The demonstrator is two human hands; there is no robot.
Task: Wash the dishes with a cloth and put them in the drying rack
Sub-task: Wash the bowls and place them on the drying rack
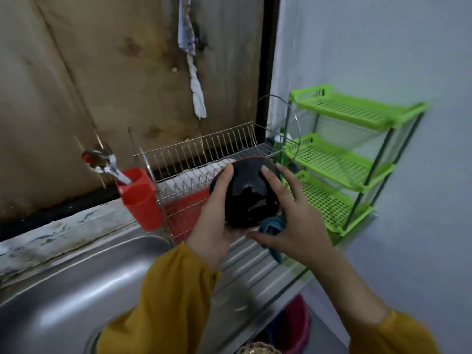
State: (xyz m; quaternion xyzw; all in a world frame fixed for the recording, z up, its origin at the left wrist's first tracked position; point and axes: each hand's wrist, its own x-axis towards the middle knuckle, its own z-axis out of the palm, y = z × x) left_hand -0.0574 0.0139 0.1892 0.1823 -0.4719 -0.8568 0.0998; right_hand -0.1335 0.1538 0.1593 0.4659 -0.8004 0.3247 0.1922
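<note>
A black bowl (246,192) with a red rim is held upside down in front of the wire drying rack (194,159). My left hand (217,223) grips its left side, thumb up on the wall. My right hand (296,221) touches the bowl's right side with spread fingers while a blue cloth (273,228) is pinched under its palm and hangs down. White plates stand in the rack behind the bowl.
A red cutlery cup (140,198) with utensils hangs on the rack's left end. The steel sink (76,290) and its ribbed drainboard lie below. A green three-tier plastic shelf (357,154) stands right of the rack. A red bucket (293,325) sits on the floor.
</note>
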